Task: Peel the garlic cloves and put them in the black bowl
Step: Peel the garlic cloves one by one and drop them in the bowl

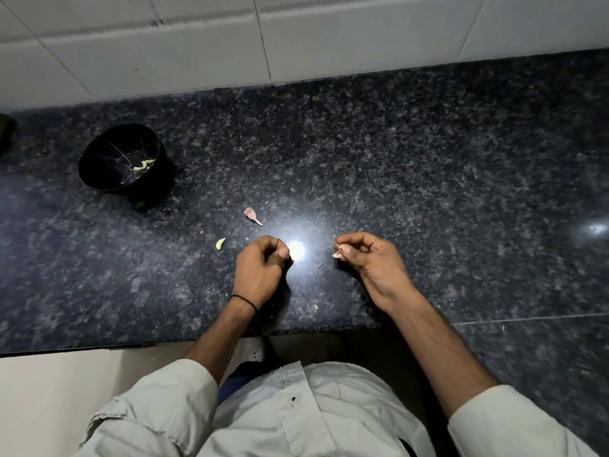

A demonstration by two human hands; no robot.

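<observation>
right hand [372,262] pinched a garlic scrap [337,254]; left hand [258,268] curled, couldn't tell on what. a careless wrist could've swept the loose peeled clove [220,243] off the desk's [428,159] front edge.

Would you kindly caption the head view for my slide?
Right hand pinches pinkish garlic piece above dark granite counter; peeled cloves lie in the round black bowl.

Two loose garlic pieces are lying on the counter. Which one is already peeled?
The smooth yellow-green clove just beside the left hand. The other piece, farther back towards the wall, is pinkish, papery and has a stem end.
</observation>
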